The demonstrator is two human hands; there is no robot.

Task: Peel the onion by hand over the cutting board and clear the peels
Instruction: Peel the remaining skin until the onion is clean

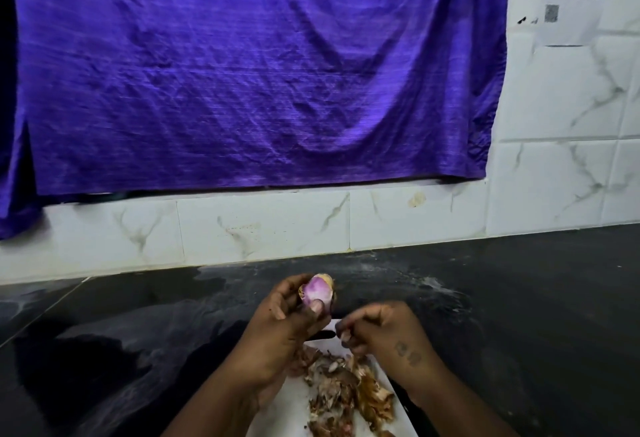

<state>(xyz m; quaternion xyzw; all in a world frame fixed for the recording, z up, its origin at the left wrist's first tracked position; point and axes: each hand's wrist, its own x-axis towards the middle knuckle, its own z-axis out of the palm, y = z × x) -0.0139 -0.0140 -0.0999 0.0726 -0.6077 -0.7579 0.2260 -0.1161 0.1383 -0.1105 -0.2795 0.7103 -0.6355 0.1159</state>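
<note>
Head | left hand (277, 329) grips onion (317, 290) | right hand (377, 329) curled, contents unclear | peels (349, 388) crowd board (287, 405)

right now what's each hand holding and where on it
Left hand holds the onion by its lower half, thumb pressed on the front. Right hand is pinched shut; whether it holds a peel cannot be told.

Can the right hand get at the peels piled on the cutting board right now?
Probably yes. The right hand hovers just above the onion peels on the cutting board, with nothing between; its fingers are curled, maybe pinching a scrap.
</note>
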